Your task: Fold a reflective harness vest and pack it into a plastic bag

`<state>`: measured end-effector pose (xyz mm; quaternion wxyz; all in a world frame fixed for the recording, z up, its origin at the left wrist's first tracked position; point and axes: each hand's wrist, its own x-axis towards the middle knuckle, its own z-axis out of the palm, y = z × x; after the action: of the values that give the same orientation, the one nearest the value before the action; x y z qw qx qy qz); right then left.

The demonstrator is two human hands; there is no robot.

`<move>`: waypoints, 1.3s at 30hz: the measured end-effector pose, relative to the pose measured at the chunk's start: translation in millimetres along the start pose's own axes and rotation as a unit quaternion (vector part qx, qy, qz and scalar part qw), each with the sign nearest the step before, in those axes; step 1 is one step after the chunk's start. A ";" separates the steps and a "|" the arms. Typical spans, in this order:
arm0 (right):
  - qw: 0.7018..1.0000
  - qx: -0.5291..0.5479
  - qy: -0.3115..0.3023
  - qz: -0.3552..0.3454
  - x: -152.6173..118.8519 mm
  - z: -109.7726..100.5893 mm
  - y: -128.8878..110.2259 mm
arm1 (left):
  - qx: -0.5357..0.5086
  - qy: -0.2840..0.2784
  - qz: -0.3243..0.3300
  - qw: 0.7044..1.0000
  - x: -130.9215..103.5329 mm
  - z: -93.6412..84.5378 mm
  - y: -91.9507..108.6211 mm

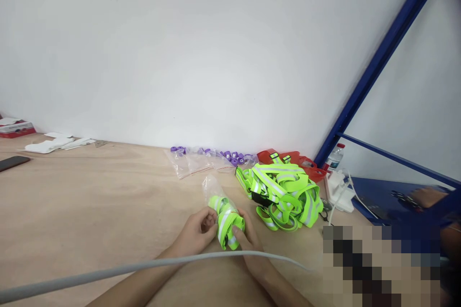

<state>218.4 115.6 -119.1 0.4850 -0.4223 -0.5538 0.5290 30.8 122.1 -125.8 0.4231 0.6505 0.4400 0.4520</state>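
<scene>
A folded neon-green reflective vest (230,224) with silver stripes lies between my two hands, low over the table. From its upper end sticks out a clear plastic bag (212,188); how far the bag reaches round the vest I cannot tell. My left hand (197,232) has its fingers curled in at the vest's left edge, thumb and fingertips against it. On the other side my right hand (251,240) grips the vest, thumb across the front and fingers behind. Just to the right sits a tangled heap of similar reflective vests (288,192).
Purple rolls (234,157) and clear bags (187,163) lie along the wall. A red plastic bag (309,168), a bottle (335,157) and a white power strip (340,192) stand right. A grey cable (144,265) crosses in front. A phone (13,163) lies left; a person's hand (430,197) shows right.
</scene>
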 end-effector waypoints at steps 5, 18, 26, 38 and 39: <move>0.998 0.055 0.004 -0.018 -2.3 10.3 -4.5 | 0.087 -0.001 0.014 0.996 -4.1 1.0 14.8; 0.997 -0.031 0.044 -0.049 1.3 7.0 -7.1 | 0.179 -0.067 0.100 0.976 -19.5 4.2 33.3; 0.997 -0.044 0.055 -0.033 10.3 1.6 7.9 | 0.211 -0.143 0.176 0.951 -27.5 11.9 44.1; 0.999 0.053 -0.012 -0.002 4.6 10.4 13.4 | 0.181 -0.002 0.123 0.976 -14.0 -3.5 37.4; 0.998 0.063 -0.022 0.000 4.4 11.3 13.7 | 0.191 0.002 0.130 0.973 -13.6 -5.0 38.3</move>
<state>205.9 119.1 -132.0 0.4984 -0.3794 -0.5295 0.5721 30.5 100.2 -91.2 0.2278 0.7700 0.4303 0.4123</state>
